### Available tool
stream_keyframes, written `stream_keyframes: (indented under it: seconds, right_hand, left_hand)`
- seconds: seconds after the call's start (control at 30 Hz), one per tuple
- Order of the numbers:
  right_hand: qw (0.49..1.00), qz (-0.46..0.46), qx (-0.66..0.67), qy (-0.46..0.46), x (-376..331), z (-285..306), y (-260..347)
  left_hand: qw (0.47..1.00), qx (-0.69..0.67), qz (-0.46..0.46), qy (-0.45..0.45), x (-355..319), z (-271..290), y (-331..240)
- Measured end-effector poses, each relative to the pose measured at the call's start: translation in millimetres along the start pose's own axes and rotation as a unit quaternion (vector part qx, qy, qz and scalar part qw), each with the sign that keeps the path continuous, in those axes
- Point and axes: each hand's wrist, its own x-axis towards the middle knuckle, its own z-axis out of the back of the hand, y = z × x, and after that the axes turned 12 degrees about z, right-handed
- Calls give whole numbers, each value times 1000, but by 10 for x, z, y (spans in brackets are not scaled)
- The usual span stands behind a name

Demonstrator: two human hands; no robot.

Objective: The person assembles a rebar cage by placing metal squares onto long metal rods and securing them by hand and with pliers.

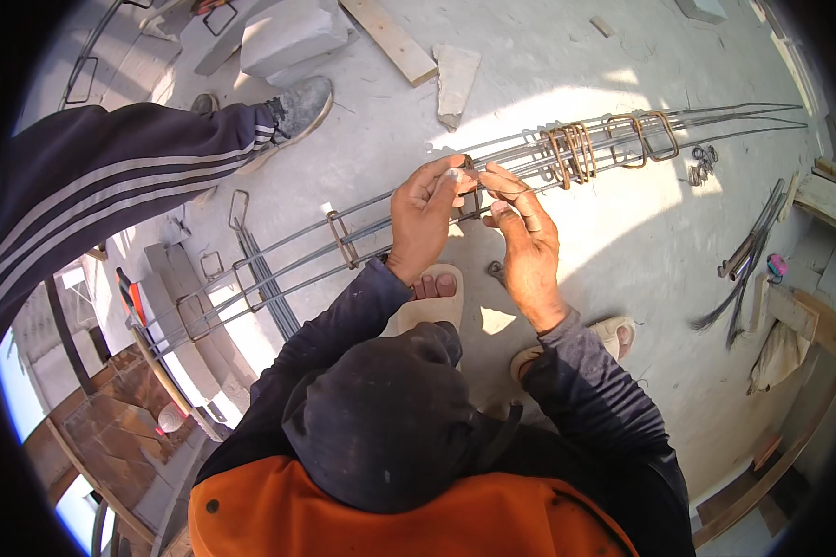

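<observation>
A long cage of steel rebar (381,220) runs from lower left to upper right in front of me. My left hand (421,221) bends over it, thumb and fingertips pinched together at a rusty stirrup (471,201); what they grip is hidden. Across from it, my right hand (528,252) has curled fingers on a thin wire (511,193) beside the same stirrup. Another stirrup (341,239) stands on the bars to the left. Rightward, several rusty stirrups (571,155) are bunched together, with more stirrups (643,139) beyond them.
At left stands another person's striped trouser leg (149,158) with a dusty shoe (302,111). Loose bars (267,283) lie below the cage. Pale blocks (293,37) and a wooden board (390,42) lie at the back. Wire coils (703,165) and a wire bundle (757,255) lie right.
</observation>
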Motion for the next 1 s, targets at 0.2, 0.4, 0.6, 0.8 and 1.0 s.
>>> stream_keyframes:
  seconds: [0.2,0.4,0.6,0.8,1.0]
  right_hand:
    - [966,-102,181,-155,334,261,-164]
    - [956,-169,-237,42,331,378,-521]
    - [950,-119,-269,103,120,96,-580]
    - [947,-39,-309,79,181,-23,-683]
    - [949,-35,-301,81,248,-63,-785]
  left_hand:
    - [903,345,-256,16,317,246,-112]
    - [811,545,-173,121,808,401,-224]
    - [809,548,-176,118,851,361,-277]
    - [825,523,-178,120,847,368,-165]
    - [830,511,-203,91,830,377,-102]
